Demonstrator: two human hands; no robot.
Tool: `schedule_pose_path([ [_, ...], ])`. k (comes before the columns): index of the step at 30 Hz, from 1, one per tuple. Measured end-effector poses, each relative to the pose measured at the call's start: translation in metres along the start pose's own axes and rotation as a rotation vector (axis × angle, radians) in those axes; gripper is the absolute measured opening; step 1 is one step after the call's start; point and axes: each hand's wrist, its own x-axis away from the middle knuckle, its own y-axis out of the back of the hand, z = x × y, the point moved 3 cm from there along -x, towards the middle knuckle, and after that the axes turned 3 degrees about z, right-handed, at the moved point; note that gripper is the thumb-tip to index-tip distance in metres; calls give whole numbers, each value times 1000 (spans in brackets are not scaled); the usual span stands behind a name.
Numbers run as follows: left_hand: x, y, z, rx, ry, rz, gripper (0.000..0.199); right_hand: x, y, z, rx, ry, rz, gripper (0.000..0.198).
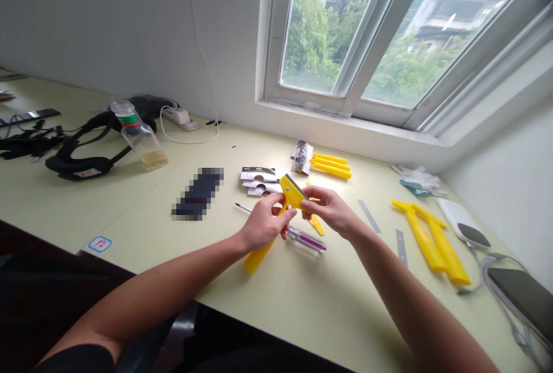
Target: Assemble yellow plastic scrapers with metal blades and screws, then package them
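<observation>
A yellow scraper [294,193] with a metal blade along its head is held above the table. My left hand [268,218] is closed around its neck, and the long handle [258,257] slants down below that hand. From the other side, my right hand [325,207] pinches the end of the scraper head between thumb and fingers. Under my hands lies a screwdriver [306,239] with a clear and purple handle. Close to it is a loose yellow cover plate [317,225], partly hidden. Two flat metal blades [368,215] lie apart to the right of my right hand.
Yellow scraper handles [425,240] lie at the right, near a white device [463,222], cables and gloves [421,180]. Behind my hands are cardboard sleeves [258,174] and several packaged scrapers [330,166]. A bottle [142,141] and black headgear [82,159] stand left. A blurred dark object [199,194] lies nearer.
</observation>
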Motion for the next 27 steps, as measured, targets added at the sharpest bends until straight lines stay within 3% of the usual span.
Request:
schedule_pose_path([
  [3,0,4,0,-131,7,-47,39,0,-4,-1,49,12,-112,34],
  [7,1,12,-4,-561,-108,-179,59,-1,-6,-1,-28,16,-240,39],
  [11,2,8,-3,-945,-253,-24,51,-1,1,0,-54,8,-172,43],
  [14,2,8,-1,-1042,-235,13,48,6,32,-4,234,-44,-168,37],
  [17,0,10,-2,-1008,-214,15,47,30,80,-17,705,-134,-352,27],
  [20,-1,10,-5,-859,-208,18,44,59,109,-38,889,-209,-392,25],
  [23,-2,10,-6,-670,-158,14,41,74,116,-59,964,-218,-338,29],
  [27,-3,8,5,-306,78,77,51,72,111,-75,995,-179,-259,32],
])
